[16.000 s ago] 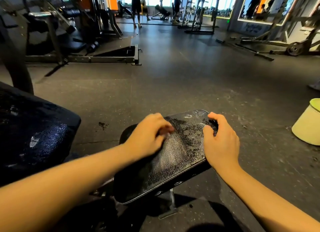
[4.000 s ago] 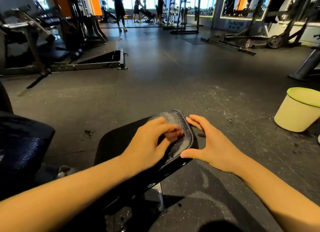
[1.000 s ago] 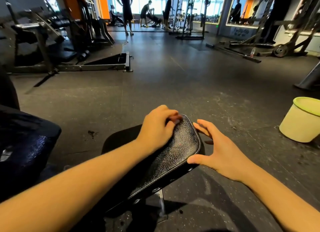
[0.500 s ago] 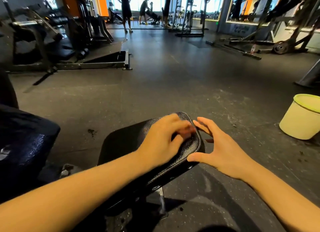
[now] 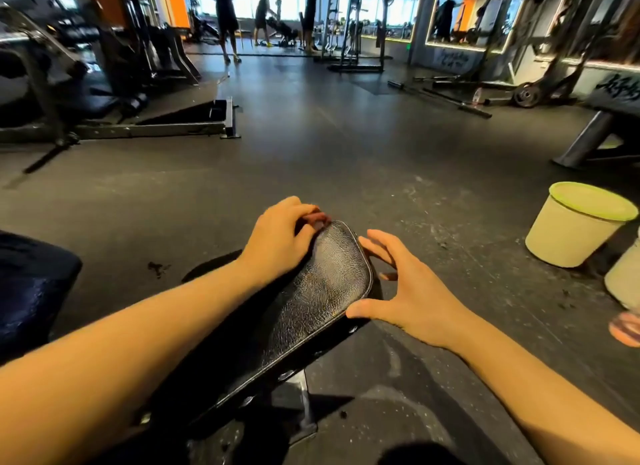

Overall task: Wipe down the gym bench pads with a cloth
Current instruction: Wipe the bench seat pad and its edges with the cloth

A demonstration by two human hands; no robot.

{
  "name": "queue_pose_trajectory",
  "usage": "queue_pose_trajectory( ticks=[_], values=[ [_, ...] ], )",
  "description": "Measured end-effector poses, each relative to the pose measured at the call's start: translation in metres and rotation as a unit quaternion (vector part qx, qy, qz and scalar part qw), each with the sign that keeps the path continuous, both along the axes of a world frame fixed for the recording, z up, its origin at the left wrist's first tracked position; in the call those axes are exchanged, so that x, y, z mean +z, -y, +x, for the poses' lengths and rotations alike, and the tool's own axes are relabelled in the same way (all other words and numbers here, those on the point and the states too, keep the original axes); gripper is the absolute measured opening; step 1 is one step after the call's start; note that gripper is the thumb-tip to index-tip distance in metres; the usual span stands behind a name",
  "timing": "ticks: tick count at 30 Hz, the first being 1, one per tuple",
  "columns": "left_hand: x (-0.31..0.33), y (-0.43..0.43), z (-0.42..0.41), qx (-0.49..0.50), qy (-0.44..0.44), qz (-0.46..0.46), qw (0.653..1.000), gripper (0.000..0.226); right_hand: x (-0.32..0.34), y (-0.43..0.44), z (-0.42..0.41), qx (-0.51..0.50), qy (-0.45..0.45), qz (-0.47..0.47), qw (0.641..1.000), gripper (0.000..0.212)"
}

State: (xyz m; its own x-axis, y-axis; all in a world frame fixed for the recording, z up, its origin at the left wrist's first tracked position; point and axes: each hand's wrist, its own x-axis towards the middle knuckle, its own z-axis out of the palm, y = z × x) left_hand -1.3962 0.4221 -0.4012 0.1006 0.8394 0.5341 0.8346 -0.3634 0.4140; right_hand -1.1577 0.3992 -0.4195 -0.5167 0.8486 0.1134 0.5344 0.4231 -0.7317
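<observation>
Of the cloth (image 5: 317, 219) only a blurred reddish scrap shows past the curled fingers of the left hand (image 5: 277, 246), whose forearm hides the bench pad's (image 5: 322, 284) near end. The right edge crops a pale bucket (image 5: 625, 281) and a blurred, unidentifiable pink thing (image 5: 627, 327).

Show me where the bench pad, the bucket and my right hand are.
bench pad (image 5: 322, 291): head view, on its cracked top surface.
bucket (image 5: 568, 237): head view, on its pale side wall.
right hand (image 5: 412, 293): head view, on the back of the hand.
</observation>
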Motion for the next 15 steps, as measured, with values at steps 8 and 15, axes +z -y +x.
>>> queue_pose_trajectory(
  ticks=[8,15],
  values=[
    [-0.003,0.057,0.020,-0.177,-0.012,-0.009,0.984,0.027,-0.005,-0.008,0.002,0.005,0.004,0.014,1.000,0.122],
    [0.002,-0.013,0.022,-0.015,0.001,0.016,1.000,0.014,-0.001,-0.004,0.002,0.008,0.013,0.020,1.000,0.121]
  ],
)
